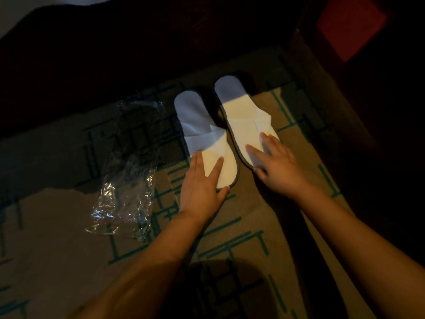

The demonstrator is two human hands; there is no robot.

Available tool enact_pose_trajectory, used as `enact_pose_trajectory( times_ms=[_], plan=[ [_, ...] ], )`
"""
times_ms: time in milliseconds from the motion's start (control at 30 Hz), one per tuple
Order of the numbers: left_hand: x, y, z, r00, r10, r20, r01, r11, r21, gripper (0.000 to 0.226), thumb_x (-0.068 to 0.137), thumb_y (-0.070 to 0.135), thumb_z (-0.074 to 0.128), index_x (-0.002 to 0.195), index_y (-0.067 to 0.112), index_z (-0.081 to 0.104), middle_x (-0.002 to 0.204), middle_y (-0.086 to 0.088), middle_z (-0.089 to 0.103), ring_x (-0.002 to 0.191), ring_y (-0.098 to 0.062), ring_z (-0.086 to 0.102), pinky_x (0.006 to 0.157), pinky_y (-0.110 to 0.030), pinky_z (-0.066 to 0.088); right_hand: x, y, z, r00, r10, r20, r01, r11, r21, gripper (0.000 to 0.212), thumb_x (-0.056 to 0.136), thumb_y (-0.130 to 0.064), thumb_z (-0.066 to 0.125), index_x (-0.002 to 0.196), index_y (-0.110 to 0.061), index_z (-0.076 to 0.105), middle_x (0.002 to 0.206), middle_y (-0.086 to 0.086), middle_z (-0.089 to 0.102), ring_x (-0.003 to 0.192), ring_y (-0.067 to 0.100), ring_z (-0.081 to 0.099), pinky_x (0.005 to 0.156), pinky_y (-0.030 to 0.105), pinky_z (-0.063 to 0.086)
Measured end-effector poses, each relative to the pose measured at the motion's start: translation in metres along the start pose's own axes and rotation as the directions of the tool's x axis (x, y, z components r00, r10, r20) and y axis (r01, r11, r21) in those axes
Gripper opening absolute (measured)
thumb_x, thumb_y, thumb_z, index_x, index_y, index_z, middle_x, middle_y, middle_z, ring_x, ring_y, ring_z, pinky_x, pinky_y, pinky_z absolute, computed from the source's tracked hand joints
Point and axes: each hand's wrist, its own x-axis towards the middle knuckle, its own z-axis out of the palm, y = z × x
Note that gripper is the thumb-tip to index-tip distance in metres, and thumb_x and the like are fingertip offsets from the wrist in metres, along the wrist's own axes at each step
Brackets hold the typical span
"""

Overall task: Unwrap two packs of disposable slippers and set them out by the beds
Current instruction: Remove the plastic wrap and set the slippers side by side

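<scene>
Slippers: left slipper (202, 132) and right slipper (243, 118) parallel, centre frame, long axes running away.
Left hand (202, 185): fingers spread flat on toe.
Right hand (276, 162): likewise.

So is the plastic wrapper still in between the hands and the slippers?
No. The empty wrapper lies on the carpet, off to the left. The left hand rests directly on the left slipper, and the right hand on the right slipper. Nothing visible is between them.
</scene>
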Motion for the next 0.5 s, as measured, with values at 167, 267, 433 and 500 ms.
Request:
enact_pose_trajectory(
  times_ms=[167,267,433,500],
  plan=[
    [0.015,-0.002,-0.003,0.999,0.019,-0.046,-0.019,1.0,-0.006,0.074,0.084,0.048,0.051,0.145,0.026,0.017,0.154,-0.024,0.008,0.143,-0.037,0.009,0.116,-0.046,0.024,0.013,0.002,-0.006,1.0,0.011,-0.004,-0.011,1.0,0.003,0.062,0.091,-0.028,0.049,0.145,-0.035,0.019,0.159,0.006,0.0,0.145,0.026,-0.001,0.117,0.043,0.009],
    [0.019,-0.002,-0.004,0.999,0.011,-0.038,-0.011,1.0,0.004,0.073,0.085,0.05,0.048,0.146,0.028,0.013,0.155,-0.023,0.005,0.144,-0.036,0.005,0.117,-0.044,0.02,0.017,0.003,-0.006,1.0,0.015,-0.006,-0.015,1.0,0.018,0.062,0.091,-0.028,0.049,0.145,-0.036,0.019,0.159,0.005,0.0,0.145,0.026,-0.002,0.117,0.043,0.009],
    [0.021,-0.001,-0.004,0.999,0.009,-0.043,-0.009,1.0,0.003,0.073,0.085,0.05,0.047,0.146,0.028,0.013,0.154,-0.024,0.006,0.144,-0.036,0.005,0.116,-0.042,0.018,0.018,0.002,-0.006,1.0,0.021,-0.007,-0.021,1.0,0.021,0.062,0.091,-0.028,0.049,0.145,-0.036,0.019,0.159,0.005,-0.001,0.145,0.025,-0.003,0.117,0.043,0.008],
    [0.022,-0.001,-0.004,0.999,0.006,-0.045,-0.006,1.0,0.005,0.073,0.085,0.049,0.047,0.146,0.027,0.014,0.154,-0.025,0.006,0.143,-0.037,0.006,0.116,-0.042,0.018,0.019,0.001,-0.005,0.999,0.031,-0.014,-0.03,0.999,0.025,0.063,0.09,-0.029,0.049,0.145,-0.036,0.018,0.159,0.004,-0.001,0.145,0.025,-0.003,0.117,0.043,0.007]
  ],
)
